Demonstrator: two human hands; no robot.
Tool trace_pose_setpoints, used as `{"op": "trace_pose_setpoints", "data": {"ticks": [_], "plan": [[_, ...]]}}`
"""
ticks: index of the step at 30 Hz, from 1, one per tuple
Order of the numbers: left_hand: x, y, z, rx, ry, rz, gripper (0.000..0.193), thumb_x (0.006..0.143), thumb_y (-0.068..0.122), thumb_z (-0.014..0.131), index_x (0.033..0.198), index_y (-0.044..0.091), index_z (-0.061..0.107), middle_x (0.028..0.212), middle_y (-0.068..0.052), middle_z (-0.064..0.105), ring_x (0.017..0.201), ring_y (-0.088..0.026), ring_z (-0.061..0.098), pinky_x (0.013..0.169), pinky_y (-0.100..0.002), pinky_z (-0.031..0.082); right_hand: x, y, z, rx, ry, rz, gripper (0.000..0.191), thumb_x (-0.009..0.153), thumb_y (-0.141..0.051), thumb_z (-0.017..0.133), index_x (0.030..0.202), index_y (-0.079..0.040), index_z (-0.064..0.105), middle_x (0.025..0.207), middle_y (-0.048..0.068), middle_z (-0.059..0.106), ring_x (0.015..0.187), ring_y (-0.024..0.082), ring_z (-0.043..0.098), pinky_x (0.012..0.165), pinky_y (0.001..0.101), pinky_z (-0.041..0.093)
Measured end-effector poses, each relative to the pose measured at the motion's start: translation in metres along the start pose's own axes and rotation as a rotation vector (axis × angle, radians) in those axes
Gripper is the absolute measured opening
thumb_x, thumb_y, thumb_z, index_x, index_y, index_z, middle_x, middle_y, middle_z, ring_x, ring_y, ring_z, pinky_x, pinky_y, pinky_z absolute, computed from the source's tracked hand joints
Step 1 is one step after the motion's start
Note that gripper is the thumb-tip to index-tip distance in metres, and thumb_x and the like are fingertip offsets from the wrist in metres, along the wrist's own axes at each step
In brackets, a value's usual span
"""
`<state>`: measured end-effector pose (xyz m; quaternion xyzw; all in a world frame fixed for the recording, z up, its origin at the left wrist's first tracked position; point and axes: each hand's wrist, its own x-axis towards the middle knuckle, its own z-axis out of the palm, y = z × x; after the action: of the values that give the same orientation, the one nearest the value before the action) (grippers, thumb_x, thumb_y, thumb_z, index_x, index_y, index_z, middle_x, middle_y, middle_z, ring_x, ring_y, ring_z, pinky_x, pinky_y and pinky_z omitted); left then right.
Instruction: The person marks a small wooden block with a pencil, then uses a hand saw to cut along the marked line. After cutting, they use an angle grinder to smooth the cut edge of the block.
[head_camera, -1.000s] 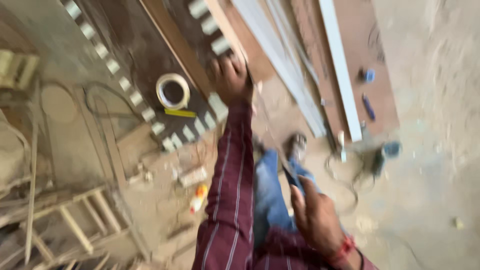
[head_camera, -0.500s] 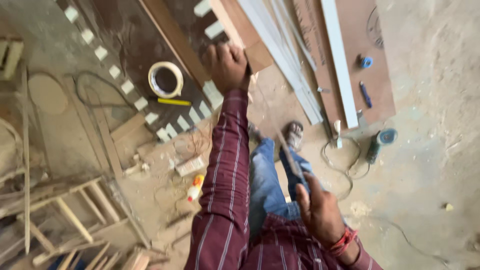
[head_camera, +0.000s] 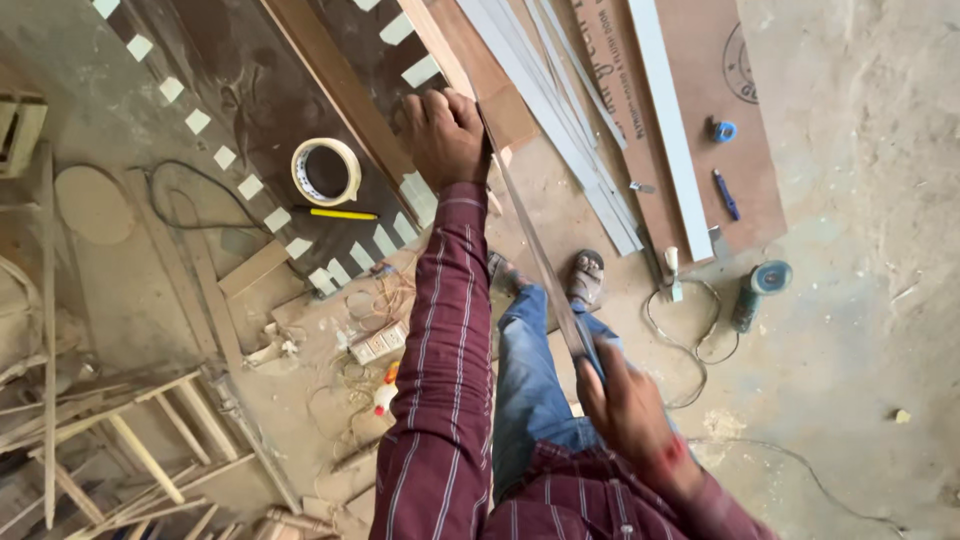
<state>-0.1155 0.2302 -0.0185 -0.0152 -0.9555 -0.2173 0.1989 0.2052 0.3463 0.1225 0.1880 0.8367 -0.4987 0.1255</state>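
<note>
The left hand (head_camera: 447, 135), arm stretched out straight, grips the far end of a long thin strip (head_camera: 535, 250) at the edge of the dark board (head_camera: 250, 70). The right hand (head_camera: 625, 405), held close to the body, is closed around the strip's near end above the floor (head_camera: 850, 350). A tape roll (head_camera: 326, 171) lies on the board.

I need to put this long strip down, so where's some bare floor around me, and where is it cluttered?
Bare concrete floor lies right of the angle grinder and the brown board. Crowded: wood scraps at lower left, the tape roll and yellow pencil on the dark panel, cords by the feet. Left hand and right hand hold the strip.
</note>
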Motion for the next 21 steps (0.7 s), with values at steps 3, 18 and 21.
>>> {"op": "trace_pose_setpoints", "data": {"ticks": [3, 18, 21], "plan": [[0.005, 0.003, -0.003, 0.011, -0.007, -0.044, 0.027, 0.099, 0.024, 0.056, 0.078, 0.008, 0.051, 0.089, -0.015, 0.053, 0.094, -0.039, 0.055, 0.087, -0.054, 0.046, -0.026, 0.022, 0.008, 0.059, -0.039, 0.197, 0.03, 0.095, -0.018, 0.061, 0.122, -0.005, 0.057, 0.062, 0.022, 0.068, 0.057, 0.042, 0.071, 0.053, 0.052, 0.051], [-0.002, -0.004, 0.011, 0.038, 0.055, 0.031, 0.025, 0.096, 0.03, 0.058, 0.082, 0.009, 0.054, 0.092, -0.013, 0.056, 0.096, -0.037, 0.058, 0.078, -0.052, 0.046, -0.023, -0.014, -0.011, 0.067, 0.003, 0.164, 0.03, 0.098, -0.021, 0.055, 0.122, -0.004, 0.058, 0.059, 0.021, 0.065, 0.052, 0.041, 0.068, 0.049, 0.0504, 0.048], [0.01, 0.002, 0.006, -0.044, 0.088, -0.093, 0.027, 0.097, 0.031, 0.06, 0.079, 0.012, 0.055, 0.096, -0.014, 0.059, 0.088, -0.036, 0.059, 0.073, -0.051, 0.049, -0.01, -0.008, 0.003, 0.059, -0.024, 0.245, 0.032, 0.095, -0.024, 0.06, 0.121, -0.006, 0.06, 0.058, 0.025, 0.064, 0.052, 0.043, 0.067, 0.049, 0.0522, 0.048]]}}
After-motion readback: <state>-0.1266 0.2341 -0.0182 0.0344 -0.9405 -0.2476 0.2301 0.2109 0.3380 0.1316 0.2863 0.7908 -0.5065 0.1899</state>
